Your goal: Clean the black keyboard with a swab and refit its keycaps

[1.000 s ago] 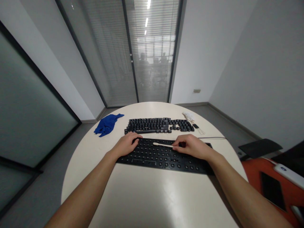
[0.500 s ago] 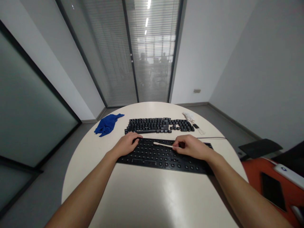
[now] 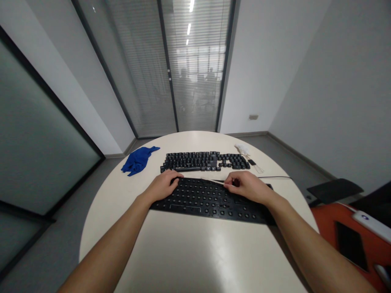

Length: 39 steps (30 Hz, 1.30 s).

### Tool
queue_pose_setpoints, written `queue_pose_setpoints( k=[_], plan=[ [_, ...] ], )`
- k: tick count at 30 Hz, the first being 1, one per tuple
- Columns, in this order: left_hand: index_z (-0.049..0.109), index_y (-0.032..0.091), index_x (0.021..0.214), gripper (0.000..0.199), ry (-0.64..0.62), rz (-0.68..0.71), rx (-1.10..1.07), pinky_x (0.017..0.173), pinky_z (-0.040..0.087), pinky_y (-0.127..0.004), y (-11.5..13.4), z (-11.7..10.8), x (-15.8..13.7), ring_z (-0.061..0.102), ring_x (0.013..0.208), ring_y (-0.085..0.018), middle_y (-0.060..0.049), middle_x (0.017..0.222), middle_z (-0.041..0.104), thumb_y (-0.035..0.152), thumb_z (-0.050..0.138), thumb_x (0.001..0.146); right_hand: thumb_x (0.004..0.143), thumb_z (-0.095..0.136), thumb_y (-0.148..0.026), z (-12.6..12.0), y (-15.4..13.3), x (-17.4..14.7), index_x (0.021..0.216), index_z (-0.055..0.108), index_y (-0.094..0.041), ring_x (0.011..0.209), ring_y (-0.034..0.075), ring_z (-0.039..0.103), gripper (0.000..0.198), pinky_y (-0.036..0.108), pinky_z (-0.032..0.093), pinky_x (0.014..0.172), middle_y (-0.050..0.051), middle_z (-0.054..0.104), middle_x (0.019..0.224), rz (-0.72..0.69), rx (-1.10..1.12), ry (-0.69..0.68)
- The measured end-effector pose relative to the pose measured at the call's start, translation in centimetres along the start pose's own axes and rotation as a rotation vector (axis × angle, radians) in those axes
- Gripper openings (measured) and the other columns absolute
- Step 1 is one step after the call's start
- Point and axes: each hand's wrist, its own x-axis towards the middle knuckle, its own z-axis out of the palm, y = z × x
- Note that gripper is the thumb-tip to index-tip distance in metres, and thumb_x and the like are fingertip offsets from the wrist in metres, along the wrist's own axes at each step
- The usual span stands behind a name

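A black keyboard base (image 3: 195,199), its keycaps off and its switch posts bare, lies across the table in front of me. My left hand (image 3: 165,185) grips its left end, thumb on the top face and fingers at the far edge. Between the thumb and fingers of my right hand (image 3: 242,185) is a thin white cotton swab (image 3: 215,181). The swab points left, its tip at the base's far edge. Behind the base, the loose black keycaps (image 3: 195,160) are laid out in keyboard order, with a gap toward the right.
A crumpled blue cloth (image 3: 139,160) lies at the table's left. At the far right are a white bundle (image 3: 242,149) and a wire keycap puller (image 3: 252,162). A cable (image 3: 275,176) runs off rightward. An orange seat (image 3: 326,219) beside the table holds a dark phone (image 3: 351,245).
My right hand has shifted slightly away from me, carrying the swab's tip from the middle rows up to the base's far edge. My left hand has stayed in place.
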Motion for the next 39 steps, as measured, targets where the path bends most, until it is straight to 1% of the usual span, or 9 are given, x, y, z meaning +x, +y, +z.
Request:
queue_pose_setpoints(
  k=[6, 14, 20, 24, 30, 36, 39],
  plan=[
    [0.07, 0.024, 0.115, 0.029, -0.007, 0.001, 0.008, 0.101, 0.049, -0.044, -0.12, 0.1, 0.04, 0.063, 0.108, -0.025, -0.006, 0.113, 0.073, 0.024, 0.047, 0.098, 0.088, 0.066, -0.035, 0.05, 0.2, 0.0, 0.084, 0.075, -0.022, 0.07, 0.018, 0.064, 0.016, 0.029, 0.043, 0.065, 0.002, 0.074, 0.08, 0.009, -0.009, -0.047],
    [0.07, 0.024, 0.116, 0.029, -0.005, -0.002, 0.005, 0.102, 0.049, -0.044, -0.1, 0.04, -0.03, 0.062, 0.109, -0.025, -0.005, 0.114, 0.073, 0.024, 0.047, 0.098, 0.088, 0.066, -0.037, 0.04, 0.19, 0.07, 0.084, 0.076, -0.022, 0.07, 0.019, 0.064, 0.019, 0.029, 0.044, 0.065, 0.003, 0.074, 0.079, -0.009, -0.012, -0.039],
    [0.07, 0.024, 0.116, 0.029, -0.016, -0.005, 0.014, 0.099, 0.05, -0.043, -0.16, 0.04, -0.04, 0.062, 0.109, -0.025, -0.005, 0.113, 0.072, 0.024, 0.046, 0.098, 0.086, 0.066, -0.033, 0.02, 0.36, -0.17, 0.081, 0.073, -0.021, 0.066, 0.017, 0.062, 0.015, 0.028, 0.043, 0.062, 0.001, 0.072, 0.076, 0.009, 0.045, -0.031],
    [0.07, 0.025, 0.117, 0.03, -0.006, -0.002, 0.01, 0.101, 0.049, -0.044, -0.11, 0.05, -0.03, 0.063, 0.109, -0.025, -0.005, 0.114, 0.072, 0.024, 0.047, 0.098, 0.082, 0.066, -0.029, 0.07, 0.38, -0.24, 0.078, 0.071, -0.02, 0.064, 0.016, 0.06, 0.011, 0.027, 0.042, 0.06, 0.0, 0.07, 0.072, 0.019, 0.057, -0.052],
    [0.07, 0.025, 0.117, 0.03, -0.008, 0.001, 0.01, 0.101, 0.049, -0.043, -0.18, 0.07, -0.05, 0.062, 0.109, -0.025, -0.004, 0.114, 0.072, 0.023, 0.047, 0.098, 0.079, 0.066, -0.026, 0.04, 0.12, -0.4, 0.074, 0.067, -0.02, 0.061, 0.015, 0.057, 0.008, 0.025, 0.039, 0.057, -0.001, 0.068, 0.068, 0.031, 0.038, -0.085],
    [0.07, 0.024, 0.117, 0.03, -0.017, -0.007, 0.023, 0.103, 0.047, -0.044, -0.32, 0.18, 0.01, 0.062, 0.109, -0.025, -0.005, 0.114, 0.072, 0.022, 0.047, 0.098, 0.077, 0.065, -0.025, 0.01, 0.05, -0.43, 0.073, 0.066, -0.02, 0.061, 0.014, 0.056, 0.007, 0.024, 0.037, 0.057, -0.001, 0.066, 0.068, 0.045, 0.017, -0.102],
    [0.07, 0.024, 0.116, 0.029, -0.017, -0.008, 0.029, 0.1, 0.049, -0.043, -0.33, 0.21, 0.03, 0.062, 0.108, -0.025, -0.005, 0.113, 0.072, 0.022, 0.047, 0.098, 0.076, 0.065, -0.025, -0.04, -0.01, -0.41, 0.073, 0.065, -0.019, 0.061, 0.015, 0.056, 0.007, 0.024, 0.037, 0.057, -0.001, 0.066, 0.067, 0.048, 0.021, -0.104]
  ],
)
